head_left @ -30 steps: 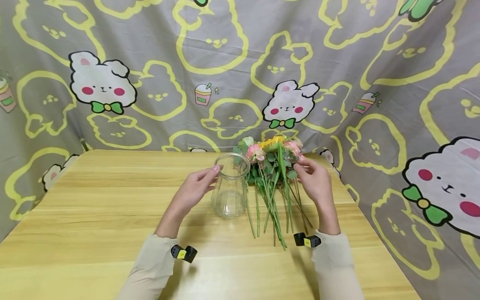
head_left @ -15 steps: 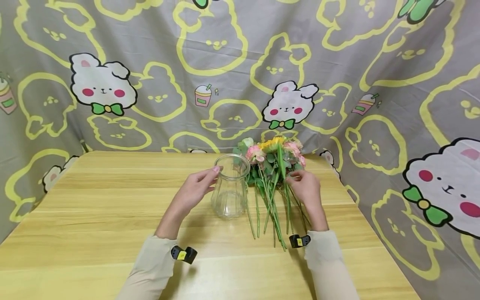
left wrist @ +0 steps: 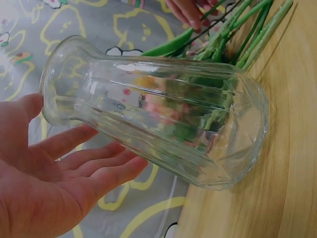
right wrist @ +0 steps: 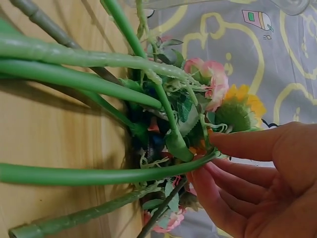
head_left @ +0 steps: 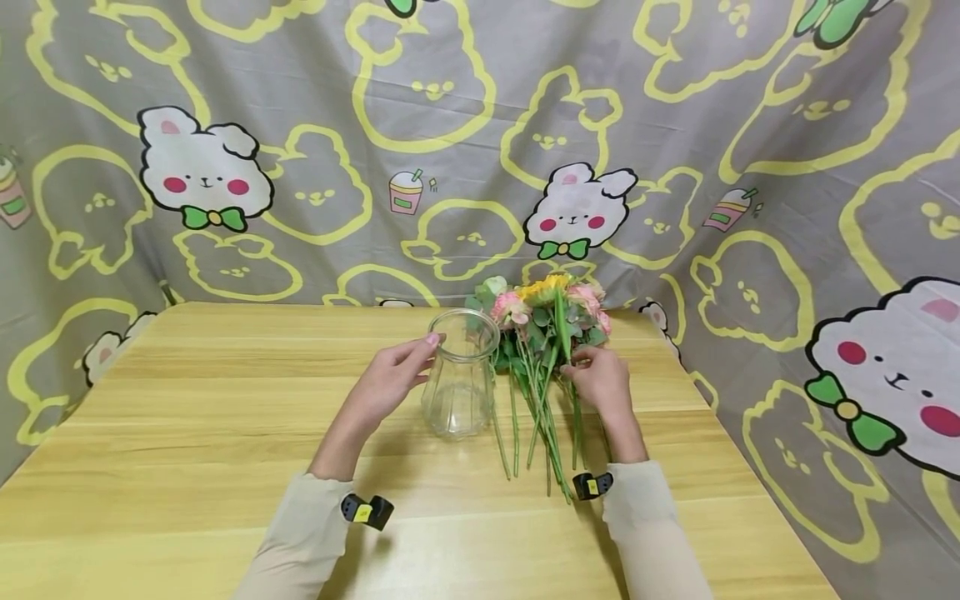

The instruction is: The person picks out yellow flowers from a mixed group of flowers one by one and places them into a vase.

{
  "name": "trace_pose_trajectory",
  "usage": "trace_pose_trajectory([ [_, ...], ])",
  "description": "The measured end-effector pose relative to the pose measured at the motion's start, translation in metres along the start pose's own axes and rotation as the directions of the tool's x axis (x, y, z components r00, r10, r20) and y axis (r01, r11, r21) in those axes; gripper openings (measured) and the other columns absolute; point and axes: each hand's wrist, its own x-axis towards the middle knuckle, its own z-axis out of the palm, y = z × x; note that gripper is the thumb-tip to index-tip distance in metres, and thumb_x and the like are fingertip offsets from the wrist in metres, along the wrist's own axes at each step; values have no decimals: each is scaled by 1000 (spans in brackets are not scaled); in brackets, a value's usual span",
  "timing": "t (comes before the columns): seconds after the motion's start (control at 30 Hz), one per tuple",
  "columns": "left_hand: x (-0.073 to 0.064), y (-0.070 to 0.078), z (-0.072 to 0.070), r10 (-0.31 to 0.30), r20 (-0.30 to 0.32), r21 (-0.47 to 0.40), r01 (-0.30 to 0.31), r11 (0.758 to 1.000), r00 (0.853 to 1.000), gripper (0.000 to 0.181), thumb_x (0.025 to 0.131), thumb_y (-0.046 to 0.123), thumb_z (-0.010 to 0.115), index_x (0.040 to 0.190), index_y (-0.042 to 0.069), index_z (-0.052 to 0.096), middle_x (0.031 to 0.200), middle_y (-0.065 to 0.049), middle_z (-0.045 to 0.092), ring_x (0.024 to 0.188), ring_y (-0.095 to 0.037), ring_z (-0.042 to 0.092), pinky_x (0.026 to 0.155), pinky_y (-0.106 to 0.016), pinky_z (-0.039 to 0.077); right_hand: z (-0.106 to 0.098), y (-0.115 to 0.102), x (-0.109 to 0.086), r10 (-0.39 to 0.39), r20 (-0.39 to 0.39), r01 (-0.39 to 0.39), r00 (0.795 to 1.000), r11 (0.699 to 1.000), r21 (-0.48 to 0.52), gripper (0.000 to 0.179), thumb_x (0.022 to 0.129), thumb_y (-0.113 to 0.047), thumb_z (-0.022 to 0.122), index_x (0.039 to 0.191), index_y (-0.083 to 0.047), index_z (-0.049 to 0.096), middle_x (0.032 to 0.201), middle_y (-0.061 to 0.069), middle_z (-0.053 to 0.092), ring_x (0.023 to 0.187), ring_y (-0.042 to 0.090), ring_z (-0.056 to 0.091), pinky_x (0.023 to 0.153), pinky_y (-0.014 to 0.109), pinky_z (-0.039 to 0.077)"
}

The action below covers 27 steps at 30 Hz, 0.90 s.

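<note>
Flowers [head_left: 536, 333] lie on the worktop [head_left: 187, 417], just right of the glass vase [head_left: 457, 396]. My right hand [head_left: 602, 377] pinches one green stem [right wrist: 99, 174]; my left hand [head_left: 388, 375] is at the vase, fingers apart. Pulling hard could drag crossed stems along.

One vase [head_left: 458, 392], one flower bunch [head_left: 542, 333], two hands [head_left: 386, 379] [head_left: 602, 379], two wrist cameras [head_left: 367, 510] [head_left: 592, 485], one table [head_left: 225, 400]

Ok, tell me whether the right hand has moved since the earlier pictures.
Yes. In the head view, the right hand has moved left, away from the right edge of the table, and slightly lower in the picture.
</note>
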Motion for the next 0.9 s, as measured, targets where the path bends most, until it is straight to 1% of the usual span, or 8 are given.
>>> trace_pose_trajectory([
  [0.17, -1, 1, 0, -3, -2, 1, 3, 1000, 1000, 65, 103, 57, 48, 149, 12, 51, 157, -7, 46, 142, -32, 48, 114, -44, 47, 2, -1, 0, -8, -29, 7, 1000, 1000, -16, 25, 90, -14, 74, 109, 2, 75, 101, 23, 75, 89, 39, 71, 79, 51, 58],
  [0.33, -1, 1, 0, -3, 1, -6, 3, 1000, 1000, 64, 104, 56, 47, 150, 11, 50, 157, -8, 45, 142, -33, 47, 115, -45, 46, 4, -4, -1, -10, -51, 9, 999, 1000, -18, 24, 89, -13, 74, 108, 2, 75, 101, 24, 75, 91, 41, 70, 82, 53, 56],
  [0.53, -2, 2, 0, -9, -5, 7, 9, 1000, 1000, 64, 103, 57, 47, 149, 13, 51, 157, -5, 47, 141, -30, 49, 114, -42, 48, 4, -6, -2, 18, -62, -18, 998, 1000, -1, 24, 90, -12, 73, 110, 1, 75, 104, 23, 75, 90, 39, 72, 82, 54, 57],
  [0.7, -3, 3, 0, -18, -11, 10, 18, 1000, 1000, 62, 103, 57, 48, 149, 15, 52, 156, -3, 47, 141, -28, 50, 113, -42, 48, 2, -7, -2, 10, -70, -11, 998, 1000, -8, 25, 89, -12, 72, 110, 1, 75, 103, 23, 76, 91, 39, 72, 83, 54, 56],
  [0.8, -3, 3, 0, -17, -13, 14, 18, 1000, 1000, 62, 104, 57, 47, 149, 15, 52, 156, -4, 47, 140, -28, 50, 113, -41, 48, -2, -8, -4, 16, -69, -18, 998, 1000, -16, 26, 89, -12, 72, 111, 1, 75, 101, 22, 76, 91, 39, 71, 82, 53, 56],
  [0.9, -2, 2, 0, -13, -12, 15, 13, 1000, 1000, 62, 104, 57, 47, 149, 14, 52, 156, -5, 47, 140, -30, 50, 113, -42, 48, -5, -9, -5, 25, -69, -26, 997, 1000, -14, 26, 90, -13, 71, 112, 1, 75, 100, 22, 76, 90, 39, 71, 78, 52, 56],
])
